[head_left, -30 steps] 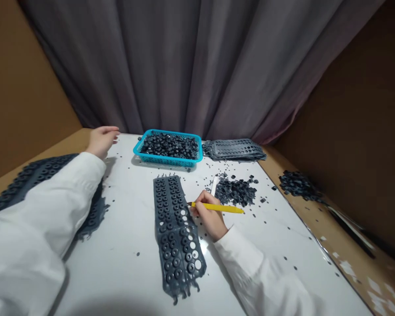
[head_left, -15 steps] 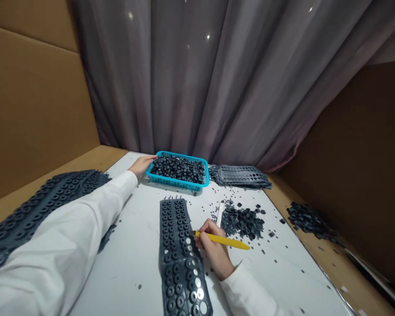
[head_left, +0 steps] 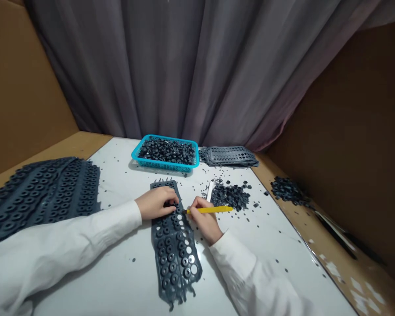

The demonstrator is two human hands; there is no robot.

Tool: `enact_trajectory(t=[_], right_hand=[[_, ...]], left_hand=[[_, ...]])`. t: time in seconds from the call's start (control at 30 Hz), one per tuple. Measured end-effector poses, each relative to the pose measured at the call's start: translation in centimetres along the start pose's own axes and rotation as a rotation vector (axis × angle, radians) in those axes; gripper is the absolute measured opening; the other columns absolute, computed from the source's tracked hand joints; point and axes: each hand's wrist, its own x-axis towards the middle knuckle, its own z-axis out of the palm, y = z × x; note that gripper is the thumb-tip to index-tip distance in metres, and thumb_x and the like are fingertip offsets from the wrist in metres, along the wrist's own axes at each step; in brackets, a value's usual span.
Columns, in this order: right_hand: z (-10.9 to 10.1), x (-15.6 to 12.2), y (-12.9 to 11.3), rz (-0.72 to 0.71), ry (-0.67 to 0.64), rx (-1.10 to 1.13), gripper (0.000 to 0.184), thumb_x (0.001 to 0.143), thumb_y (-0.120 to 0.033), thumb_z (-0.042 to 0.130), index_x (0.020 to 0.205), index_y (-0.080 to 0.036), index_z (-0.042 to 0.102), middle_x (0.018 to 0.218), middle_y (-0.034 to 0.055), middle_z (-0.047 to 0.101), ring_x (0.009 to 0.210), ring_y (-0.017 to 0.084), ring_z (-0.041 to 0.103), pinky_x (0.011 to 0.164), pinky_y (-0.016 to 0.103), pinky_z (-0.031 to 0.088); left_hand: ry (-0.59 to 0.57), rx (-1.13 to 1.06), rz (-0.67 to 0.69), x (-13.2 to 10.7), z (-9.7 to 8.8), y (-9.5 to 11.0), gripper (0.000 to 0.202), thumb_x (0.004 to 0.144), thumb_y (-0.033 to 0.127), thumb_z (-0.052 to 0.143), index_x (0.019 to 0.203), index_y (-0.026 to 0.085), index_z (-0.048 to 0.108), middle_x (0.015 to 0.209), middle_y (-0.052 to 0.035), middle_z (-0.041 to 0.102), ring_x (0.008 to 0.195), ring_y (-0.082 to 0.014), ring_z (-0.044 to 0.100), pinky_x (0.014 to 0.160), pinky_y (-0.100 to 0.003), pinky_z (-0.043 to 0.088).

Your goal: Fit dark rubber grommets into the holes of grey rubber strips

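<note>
A dark rubber sheet (head_left: 174, 239) with rows of raised rings lies lengthwise before me; white round holes show along its right side. My left hand (head_left: 158, 202) rests over its upper part, thumb and fingertips closing around a small ring at the right row. My right hand (head_left: 204, 219) grips a slim yellow craft knife (head_left: 217, 210), its dark tip touching the sheet's right edge close to my left fingertips. Beyond the sheet stands a turquoise basket (head_left: 164, 166) filled with small black rubber pieces (head_left: 167, 150), with neither hand on it.
More ringed sheets (head_left: 52, 188) are stacked at left. Perforated flat sheets (head_left: 230, 156) lie right of the basket. A pile of black scraps (head_left: 232, 196) and a white stick (head_left: 210, 191) lie at right. Another scrap heap (head_left: 288, 191) sits beside cardboard; a curtain (head_left: 171, 66) hangs behind.
My left hand has left the basket's rim and come down onto the ringed sheet. My right hand keeps the yellow knife at the sheet's right edge. The view has shifted.
</note>
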Motion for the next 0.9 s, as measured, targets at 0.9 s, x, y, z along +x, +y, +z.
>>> enact_trajectory(t=[0.9], right_hand=[[0.5, 0.2, -0.1, -0.035, -0.034, -0.113, 0.024, 0.070, -0.014, 0.048, 0.049, -0.021, 0.039, 0.042, -0.0053, 0.048, 0.044, 0.011, 0.045, 0.048, 0.023, 0.033]], left_hand=[[0.099, 0.137, 0.130, 1.4, 1.4, -0.3, 0.016, 0.088, 0.016, 0.045, 0.079, 0.017, 0.058, 0.079, -0.0059, 0.062, 0.076, -0.0168, 0.057, 0.072, -0.029, 0.046]])
